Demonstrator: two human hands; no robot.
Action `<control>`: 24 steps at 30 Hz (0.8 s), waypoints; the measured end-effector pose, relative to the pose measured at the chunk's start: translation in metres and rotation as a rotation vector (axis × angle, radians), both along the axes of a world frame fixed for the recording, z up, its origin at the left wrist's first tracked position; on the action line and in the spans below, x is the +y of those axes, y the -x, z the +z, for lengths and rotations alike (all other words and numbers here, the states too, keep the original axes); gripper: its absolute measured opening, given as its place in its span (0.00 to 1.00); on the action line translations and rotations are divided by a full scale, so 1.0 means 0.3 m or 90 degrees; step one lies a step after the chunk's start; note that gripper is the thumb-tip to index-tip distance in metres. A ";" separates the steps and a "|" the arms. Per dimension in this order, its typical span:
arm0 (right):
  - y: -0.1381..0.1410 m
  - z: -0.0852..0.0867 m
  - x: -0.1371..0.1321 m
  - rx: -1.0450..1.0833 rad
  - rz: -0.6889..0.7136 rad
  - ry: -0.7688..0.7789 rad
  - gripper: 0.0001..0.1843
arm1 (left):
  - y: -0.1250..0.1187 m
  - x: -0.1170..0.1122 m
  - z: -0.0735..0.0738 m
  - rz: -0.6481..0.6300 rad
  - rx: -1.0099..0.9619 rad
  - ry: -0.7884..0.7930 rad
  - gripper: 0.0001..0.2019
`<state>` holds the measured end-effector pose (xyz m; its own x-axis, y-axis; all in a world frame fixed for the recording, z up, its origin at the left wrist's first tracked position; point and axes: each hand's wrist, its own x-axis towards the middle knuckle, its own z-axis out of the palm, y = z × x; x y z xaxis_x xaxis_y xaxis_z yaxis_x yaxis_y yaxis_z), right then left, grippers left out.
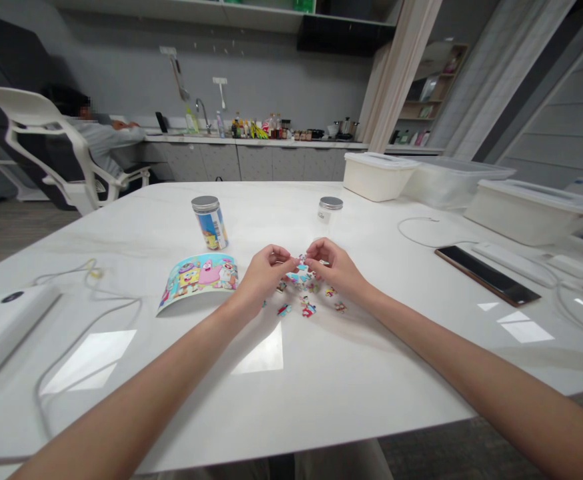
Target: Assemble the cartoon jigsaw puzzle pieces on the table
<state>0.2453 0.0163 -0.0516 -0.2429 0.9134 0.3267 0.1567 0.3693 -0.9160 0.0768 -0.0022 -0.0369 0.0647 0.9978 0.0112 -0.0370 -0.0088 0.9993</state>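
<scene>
My left hand (262,273) and my right hand (335,265) meet over the middle of the white table (291,393), fingers pinched together on small colourful jigsaw pieces (299,272) joined between them. More loose puzzle pieces (307,308) lie scattered on the table just below my hands. A cartoon picture card (199,279) lies flat to the left of my left hand. Behind it stands a puzzle jar with a silver lid (210,223). A second, clear jar with a silver lid (329,209) stands behind my right hand.
White lidded storage boxes (377,175) line the far right. A black phone (486,275) and white cables lie right; a white device (6,327) with a cable sits left. Another person sits in a white chair (51,143) at a kitchen counter behind.
</scene>
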 end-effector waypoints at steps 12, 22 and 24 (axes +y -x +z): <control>-0.147 0.001 0.090 -0.478 -0.197 -0.190 0.08 | 0.098 0.089 -0.007 0.022 0.271 -0.134 0.03; -0.101 0.003 0.059 -0.514 -0.071 -0.205 0.12 | 0.107 0.121 -0.019 -0.003 0.642 -0.243 0.09; -0.096 0.009 0.051 -0.523 -0.061 -0.195 0.12 | 0.109 0.116 -0.026 -0.008 0.685 -0.268 0.11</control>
